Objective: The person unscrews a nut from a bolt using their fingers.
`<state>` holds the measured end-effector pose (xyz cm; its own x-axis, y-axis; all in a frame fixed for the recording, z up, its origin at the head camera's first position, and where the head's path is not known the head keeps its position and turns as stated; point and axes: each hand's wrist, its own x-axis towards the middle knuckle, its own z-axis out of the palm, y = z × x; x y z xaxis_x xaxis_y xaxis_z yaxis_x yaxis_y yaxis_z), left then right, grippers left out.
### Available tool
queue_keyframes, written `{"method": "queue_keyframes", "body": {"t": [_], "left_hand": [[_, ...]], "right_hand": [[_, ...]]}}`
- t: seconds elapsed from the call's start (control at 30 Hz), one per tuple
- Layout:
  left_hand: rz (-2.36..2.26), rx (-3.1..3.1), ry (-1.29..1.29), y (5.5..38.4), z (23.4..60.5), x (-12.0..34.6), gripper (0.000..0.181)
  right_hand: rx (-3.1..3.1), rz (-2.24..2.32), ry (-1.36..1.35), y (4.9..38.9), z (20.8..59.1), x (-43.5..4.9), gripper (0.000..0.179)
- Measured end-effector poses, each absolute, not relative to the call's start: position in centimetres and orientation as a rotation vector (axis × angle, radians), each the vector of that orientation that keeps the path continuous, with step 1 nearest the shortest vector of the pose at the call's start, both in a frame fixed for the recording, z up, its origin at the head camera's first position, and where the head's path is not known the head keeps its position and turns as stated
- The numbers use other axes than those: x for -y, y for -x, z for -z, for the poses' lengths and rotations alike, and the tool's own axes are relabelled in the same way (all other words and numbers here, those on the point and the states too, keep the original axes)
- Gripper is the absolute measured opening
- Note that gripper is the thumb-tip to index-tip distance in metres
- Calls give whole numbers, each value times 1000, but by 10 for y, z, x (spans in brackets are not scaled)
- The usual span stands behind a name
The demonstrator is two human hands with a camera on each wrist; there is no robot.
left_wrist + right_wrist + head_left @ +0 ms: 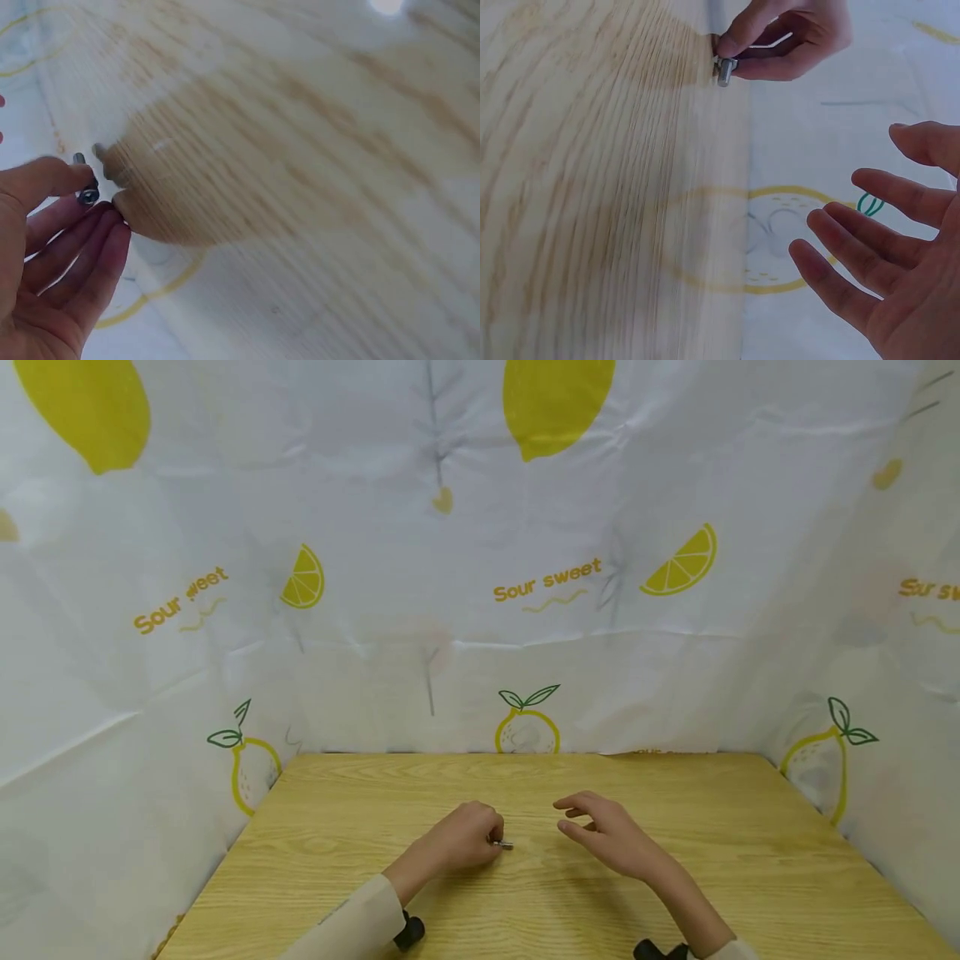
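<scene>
My left hand [467, 837] pinches a small silver metal bolt [507, 845] between thumb and fingertips, low over the wooden table. In the right wrist view the bolt's round shank [725, 73] pokes out past the fingers from a wider collar. From the left wrist, a round end [88, 196] with a dark recess faces the camera, while the middle of the bolt is hidden by the fingers. To the right, apart from the bolt, my right hand [613, 837] hovers over the table, fingers loosely bent and holding nothing.
The glossy wood-grain table [360, 793] reflects the hands. White sheeting [390, 652] with lemon prints rises along its back and both sides. A black wrist mount [408, 932] sits at the left cuff, and another [660, 950] is below the right wrist.
</scene>
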<state>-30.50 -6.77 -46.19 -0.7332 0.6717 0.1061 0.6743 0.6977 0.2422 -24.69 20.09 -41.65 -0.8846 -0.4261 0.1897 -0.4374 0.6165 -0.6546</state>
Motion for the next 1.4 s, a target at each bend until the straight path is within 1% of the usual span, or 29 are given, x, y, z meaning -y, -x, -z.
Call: {"method": "queue_keyframes", "body": {"t": [0.17, 0.27, 0.53, 0.87, 1.0, 1.23, 1.4], "left_hand": [[465, 2891, 1103, 306, 461, 67, 6], [575, 2889, 1061, 307, 462, 67, 6], [1149, 2728, 1010, 300, 458, 66, 3], [1538, 2465, 959, 283, 445, 63, 12], [1609, 2384, 957, 277, 433, 62, 14], [1536, 2331, 924, 269, 415, 62, 11], [1494, 2267, 1002, 262, 405, 64, 8]], "right_hand": [[2800, -1173, -763, 250, 418, -197, 40], [2791, -1185, -775, 251, 418, -195, 41], [2766, -1209, -791, 255, 418, -193, 39], [2710, -1311, -806, 257, 409, -188, 43], [2688, -1334, -786, 258, 405, -185, 42], [2647, -1464, -788, 260, 393, -178, 43], [2611, -1581, -862, 259, 384, -174, 43]]}}
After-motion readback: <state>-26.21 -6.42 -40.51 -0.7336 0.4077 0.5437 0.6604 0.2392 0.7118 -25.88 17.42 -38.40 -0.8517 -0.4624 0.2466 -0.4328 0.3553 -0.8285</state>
